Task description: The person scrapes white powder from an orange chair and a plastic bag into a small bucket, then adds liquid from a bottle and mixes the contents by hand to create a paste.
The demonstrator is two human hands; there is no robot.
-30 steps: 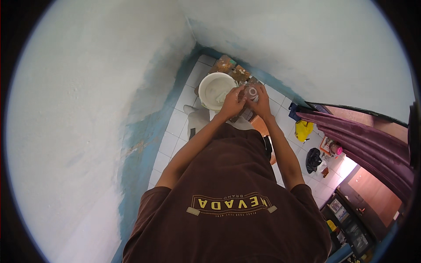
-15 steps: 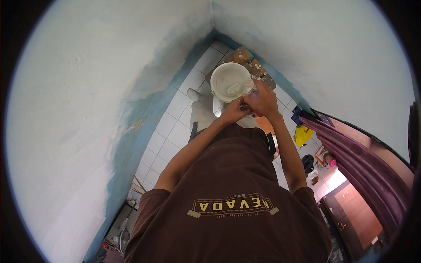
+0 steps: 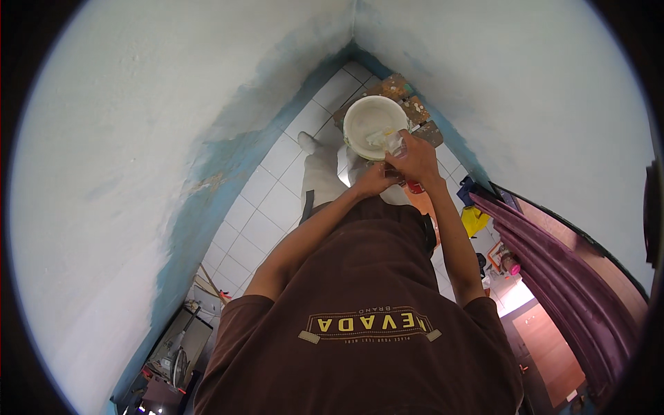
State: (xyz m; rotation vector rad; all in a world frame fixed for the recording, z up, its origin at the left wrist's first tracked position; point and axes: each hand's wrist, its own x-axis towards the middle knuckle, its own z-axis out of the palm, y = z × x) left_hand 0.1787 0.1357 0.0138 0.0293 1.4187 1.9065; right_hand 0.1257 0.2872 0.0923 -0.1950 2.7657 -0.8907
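A round white bucket point(image 3: 357, 143) stands before me, with whitish, lumpy stuff point(image 3: 377, 137) low inside it. My right hand point(image 3: 417, 158) is closed round a clear, crinkled plastic thing point(image 3: 395, 143) held over the bucket's near right rim. Whether that is a bag or a bottle cannot be made out. My left hand point(image 3: 374, 180) meets it from below, its fingers bent together under the right hand; what they grip is hidden. A small red patch point(image 3: 415, 187) shows just beneath the right hand.
Paint-spattered wooden boards point(image 3: 417, 111) sit by the corner beside the bucket. Patchy blue and white walls point(image 3: 214, 162) close in on both sides above a white tiled floor point(image 3: 257, 205). A purple curtain point(image 3: 553, 283) and a yellow thing point(image 3: 474, 221) are at right.
The view has shifted slightly, so the bucket and corner appear further right. Both hands stay together at the bucket's near rim, and more of the clear plastic and the red patch shows.
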